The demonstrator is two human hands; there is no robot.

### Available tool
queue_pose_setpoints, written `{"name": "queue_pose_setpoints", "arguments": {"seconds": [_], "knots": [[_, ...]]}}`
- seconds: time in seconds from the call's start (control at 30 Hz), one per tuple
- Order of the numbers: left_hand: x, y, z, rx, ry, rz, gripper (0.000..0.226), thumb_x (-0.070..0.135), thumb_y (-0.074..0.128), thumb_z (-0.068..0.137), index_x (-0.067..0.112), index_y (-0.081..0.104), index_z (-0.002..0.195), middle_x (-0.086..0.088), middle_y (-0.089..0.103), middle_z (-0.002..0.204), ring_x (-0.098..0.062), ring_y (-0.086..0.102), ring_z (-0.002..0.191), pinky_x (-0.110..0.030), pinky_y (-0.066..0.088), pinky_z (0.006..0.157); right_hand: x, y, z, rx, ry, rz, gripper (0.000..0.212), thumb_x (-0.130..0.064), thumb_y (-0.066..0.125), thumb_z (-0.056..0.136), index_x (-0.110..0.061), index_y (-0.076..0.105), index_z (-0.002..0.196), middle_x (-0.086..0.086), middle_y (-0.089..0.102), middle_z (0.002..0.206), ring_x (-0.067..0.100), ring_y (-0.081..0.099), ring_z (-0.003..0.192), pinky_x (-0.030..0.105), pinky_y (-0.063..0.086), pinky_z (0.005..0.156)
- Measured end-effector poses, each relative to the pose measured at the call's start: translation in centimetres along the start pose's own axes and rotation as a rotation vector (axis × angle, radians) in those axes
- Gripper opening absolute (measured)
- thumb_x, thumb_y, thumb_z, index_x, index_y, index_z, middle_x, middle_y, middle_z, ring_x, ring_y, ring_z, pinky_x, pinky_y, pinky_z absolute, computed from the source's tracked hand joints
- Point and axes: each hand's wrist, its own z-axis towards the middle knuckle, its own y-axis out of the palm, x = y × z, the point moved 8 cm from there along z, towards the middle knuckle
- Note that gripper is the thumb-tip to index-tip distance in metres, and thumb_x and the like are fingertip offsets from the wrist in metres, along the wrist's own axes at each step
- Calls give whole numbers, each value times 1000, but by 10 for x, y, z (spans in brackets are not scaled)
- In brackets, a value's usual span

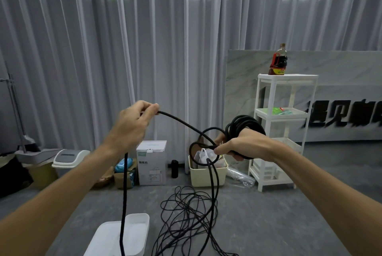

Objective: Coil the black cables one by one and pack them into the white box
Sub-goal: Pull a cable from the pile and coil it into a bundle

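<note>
Dim, cool light; wide-angle edge warp, slight blur.

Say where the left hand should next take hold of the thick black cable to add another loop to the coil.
On the slack run hanging below the left hand, above the white box. That stretch of thick black cable hangs straight and free, so a grip from its left side, thumb and fingers pinching across it, looks best. The right hand holds the coil.

A: Cable (177, 122): black, matt, braided-looking sheath. White box (132, 233)?
B: Smooth plastic, slight sheen. Floor (279, 214): grey, matt. Curtain (124, 39): pale cloth. Shelf rack (287, 79): white plastic.
</note>
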Motion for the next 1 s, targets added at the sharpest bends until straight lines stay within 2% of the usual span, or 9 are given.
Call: {"name": "queue_pose_setpoints", "arguments": {"seconds": [0.1,0.23,0.33,0.4,0.5,0.63,0.73,0.87,1.0], "knots": [[-5,-14,0,32,-26,-43,22,35,50,101,20,63,94,9,40,48,-10,32,45,-26,29,41,3,2,-1,-35,-6,-17,4,-22,76,82,-24,73,83,7,52,66,18,45,60,21,38,54],[-10,-18,-4,3,-4,190,20,33,51,101,20,63,93,5,51,63,-11,41,53,-22,35,50,2,0,-1,-14,-24,184,8,-16,75,86,-14,71,92,6,51,67,15,43,55,21,38,52],[-18,-7,-10,-8,17,381,11,29,53,101,20,60,97,5,59,94,-11,55,83,-28,49,78,-2,-1,2,6,-18,364,9,-11,73,87,-10,67,93,2,56,62,14,43,54,19,37,48],[-9,3,-20,43,148,488,11,35,54,99,25,59,100,10,54,103,-10,51,99,-35,43,92,-5,-1,4,29,-15,386,9,-11,74,86,-10,66,92,1,58,61,14,44,54,19,37,49],[11,31,-40,-32,332,486,22,48,47,89,30,59,90,18,52,88,0,51,85,-22,41,79,-7,-2,7,62,-11,358,10,-12,75,85,-11,67,91,4,54,63,14,44,53,19,36,48],[22,72,-53,-186,333,459,27,46,57,91,23,68,82,18,57,68,-1,56,66,-14,41,59,-8,1,9,67,-3,360,8,-13,76,84,-13,68,87,2,55,62,14,45,53,23,35,53],[21,91,-46,-243,216,458,18,36,65,93,19,72,95,12,70,78,0,62,67,-18,50,66,-10,3,11,65,-6,340,9,-13,76,84,-13,67,86,1,55,62,13,45,52,20,36,50],[5,113,-37,-397,34,595,31,36,63,95,16,67,118,0,75,104,-15,67,98,-33,54,89,-11,4,12,58,-13,354,11,-14,77,84,-14,67,88,1,57,63,13,47,53,21,38,53],[1,116,-34,-466,11,584,24,23,58,97,15,73,114,-3,76,91,-18,69,85,-34,56,79,-5,0,12,62,-7,308,13,-22,78,84,-14,69,87,5,59,68,15,48,57,26,34,56]]}}
